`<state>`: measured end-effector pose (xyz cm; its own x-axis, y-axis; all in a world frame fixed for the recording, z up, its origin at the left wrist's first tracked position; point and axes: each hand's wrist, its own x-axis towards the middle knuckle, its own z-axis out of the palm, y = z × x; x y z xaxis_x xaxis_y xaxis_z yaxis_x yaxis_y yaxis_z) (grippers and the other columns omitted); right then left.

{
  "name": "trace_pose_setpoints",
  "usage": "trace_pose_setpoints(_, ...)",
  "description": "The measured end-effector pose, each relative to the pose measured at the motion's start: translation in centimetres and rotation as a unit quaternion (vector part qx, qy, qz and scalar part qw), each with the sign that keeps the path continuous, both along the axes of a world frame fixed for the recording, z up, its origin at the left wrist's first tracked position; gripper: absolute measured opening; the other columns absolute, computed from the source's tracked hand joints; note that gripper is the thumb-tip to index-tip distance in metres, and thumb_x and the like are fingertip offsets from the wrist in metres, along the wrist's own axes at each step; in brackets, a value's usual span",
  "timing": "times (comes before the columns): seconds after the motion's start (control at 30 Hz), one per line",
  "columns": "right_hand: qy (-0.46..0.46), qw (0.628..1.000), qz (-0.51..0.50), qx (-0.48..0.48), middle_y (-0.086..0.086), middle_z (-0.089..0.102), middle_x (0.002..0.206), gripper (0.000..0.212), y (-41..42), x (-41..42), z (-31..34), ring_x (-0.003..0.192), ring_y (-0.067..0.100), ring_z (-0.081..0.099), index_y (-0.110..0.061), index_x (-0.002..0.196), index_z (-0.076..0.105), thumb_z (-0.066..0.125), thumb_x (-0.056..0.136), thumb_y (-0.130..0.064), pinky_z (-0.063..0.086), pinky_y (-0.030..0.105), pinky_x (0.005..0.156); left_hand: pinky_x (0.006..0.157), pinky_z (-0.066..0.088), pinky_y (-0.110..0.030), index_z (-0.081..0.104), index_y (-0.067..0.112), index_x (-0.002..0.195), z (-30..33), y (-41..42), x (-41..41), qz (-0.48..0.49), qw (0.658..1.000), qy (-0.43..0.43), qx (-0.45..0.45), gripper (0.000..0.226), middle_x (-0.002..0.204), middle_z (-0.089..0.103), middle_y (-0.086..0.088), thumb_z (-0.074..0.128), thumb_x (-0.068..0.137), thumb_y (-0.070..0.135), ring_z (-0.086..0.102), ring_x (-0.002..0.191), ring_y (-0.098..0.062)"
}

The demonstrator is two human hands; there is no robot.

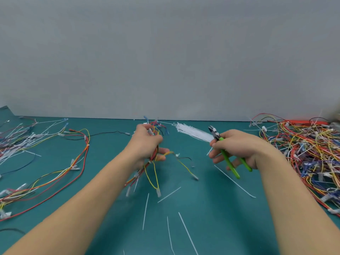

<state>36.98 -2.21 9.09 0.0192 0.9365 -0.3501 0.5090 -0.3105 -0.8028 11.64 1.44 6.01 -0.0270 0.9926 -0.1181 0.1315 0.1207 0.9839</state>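
My left hand (147, 144) grips a bundle of coloured wires (153, 173) above the teal mat, with red, yellow and orange strands hanging below the fist and more ends sticking out above it. My right hand (237, 150) holds green-handled side cutters (227, 157), jaws pointing up and to the left, apart from the bundle. A sheaf of white cable ties (193, 132) lies on the mat behind and between the two hands.
A large tangle of loose wires (309, 153) covers the right side of the teal mat (202, 208). Tied wire bundles (60, 173) and more wires lie at the left. Several cut white tie strips (185, 230) lie scattered near the front. A grey wall stands behind.
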Motion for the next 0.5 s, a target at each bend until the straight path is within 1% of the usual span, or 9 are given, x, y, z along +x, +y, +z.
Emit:
trace_pose_setpoints(0.03, -0.006, 1.0, 0.008, -0.007, 0.009, 0.08, 0.097, 0.012, 0.0, -0.1, -0.1, 0.095, 0.028, 0.077, -0.013, 0.111, 0.061, 0.055, 0.103, -0.02, 0.057, 0.054, 0.087, 0.041, 0.056, -0.031, 0.032, 0.023, 0.129, 1.1, -0.1, -0.3, 0.013, 0.999, -0.041, 0.011, 0.046, 0.108, 0.052, -0.01, 0.053, 0.099, -0.004, 0.074, 0.055, -0.022)
trace_pose_setpoints(0.1, -0.013, 1.0, 0.023, -0.014, 0.009, 0.08, 0.096, 0.014, 0.0, -0.3, -0.2, 0.095, 0.028, 0.077, -0.012, 0.113, 0.061, 0.057, 0.103, -0.021, 0.057, 0.054, 0.087, 0.038, 0.049, -0.022, 0.03, 0.023, 0.134, 3.5, -0.3, -1.4, 0.037, 0.995, -0.071, 0.055, 0.051, 0.103, 0.056, -0.007, 0.056, 0.1, -0.005, 0.07, 0.048, -0.015)
trace_pose_setpoints(0.2, -0.002, 0.999, 0.035, -0.015, 0.009, 0.08, 0.096, 0.017, 0.2, -0.6, -0.2, 0.095, 0.028, 0.077, -0.011, 0.116, 0.061, 0.058, 0.103, -0.022, 0.057, 0.049, 0.081, 0.039, 0.044, -0.018, 0.039, 0.021, 0.135, 7.9, -0.5, -4.1, 0.06, 0.986, -0.117, 0.106, 0.049, 0.09, 0.066, -0.004, 0.063, 0.099, 0.0, 0.068, 0.051, -0.009)
trace_pose_setpoints(0.23, 0.011, 0.999, 0.038, -0.015, 0.009, 0.08, 0.097, 0.017, 0.3, -0.5, -0.2, 0.095, 0.027, 0.078, -0.012, 0.116, 0.062, 0.059, 0.103, -0.023, 0.058, 0.05, 0.081, 0.04, 0.045, -0.017, 0.042, 0.019, 0.132, 9.3, -0.5, -4.9, 0.057, 0.98, -0.156, 0.111, 0.044, 0.085, 0.069, -0.003, 0.063, 0.098, 0.001, 0.069, 0.054, -0.01)
trace_pose_setpoints(0.3, 0.036, 0.998, 0.049, -0.014, 0.01, 0.08, 0.099, 0.017, 0.6, -0.7, -0.2, 0.097, 0.027, 0.077, -0.012, 0.116, 0.062, 0.059, 0.103, -0.024, 0.06, 0.055, 0.085, 0.041, 0.045, -0.017, 0.046, 0.016, 0.121, 11.7, -0.4, -6.4, 0.035, 0.957, -0.265, 0.113, 0.029, 0.078, 0.071, -0.003, 0.061, 0.1, 0.003, 0.069, 0.058, -0.01)
trace_pose_setpoints(0.37, 0.048, 0.997, 0.057, -0.014, 0.011, 0.079, 0.1, 0.018, 0.7, -1.0, -0.3, 0.097, 0.027, 0.077, -0.012, 0.116, 0.063, 0.061, 0.103, -0.025, 0.059, 0.056, 0.086, 0.043, 0.046, -0.013, 0.052, 0.011, 0.113, 12.9, -0.1, -7.1, 0.01, 0.925, -0.368, 0.099, 0.012, 0.078, 0.067, -0.004, 0.056, 0.103, 0.005, 0.067, 0.06, -0.008)
trace_pose_setpoints(0.4, 0.051, 0.997, 0.059, -0.014, 0.011, 0.079, 0.101, 0.019, 0.8, -1.1, -0.4, 0.096, 0.027, 0.077, -0.012, 0.116, 0.063, 0.062, 0.102, -0.026, 0.059, 0.057, 0.086, 0.042, 0.046, -0.013, 0.053, 0.009, 0.114, 13.2, -0.1, -7.1, 0.016, 0.908, -0.409, 0.092, 0.012, 0.079, 0.066, -0.005, 0.054, 0.103, 0.004, 0.067, 0.061, -0.01)
trace_pose_setpoints(0.47, 0.052, 0.997, 0.057, -0.015, 0.012, 0.079, 0.101, 0.021, 0.9, -1.3, -0.8, 0.095, 0.028, 0.077, -0.012, 0.116, 0.063, 0.064, 0.101, -0.026, 0.058, 0.06, 0.088, 0.039, 0.043, -0.016, 0.047, 0.013, 0.124, 13.2, -0.1, -6.2, 0.062, 0.892, -0.435, 0.107, 0.03, 0.087, 0.066, -0.008, 0.058, 0.1, -0.002, 0.066, 0.06, -0.014)
trace_pose_setpoints(0.5, 0.051, 0.997, 0.055, -0.017, 0.012, 0.079, 0.1, 0.021, 0.9, -1.4, -0.9, 0.095, 0.028, 0.077, -0.012, 0.116, 0.063, 0.064, 0.101, -0.026, 0.058, 0.06, 0.088, 0.038, 0.04, -0.018, 0.044, 0.015, 0.127, 12.8, -0.1, -5.5, 0.099, 0.896, -0.41, 0.136, 0.041, 0.088, 0.065, -0.008, 0.062, 0.097, -0.005, 0.064, 0.057, -0.015)
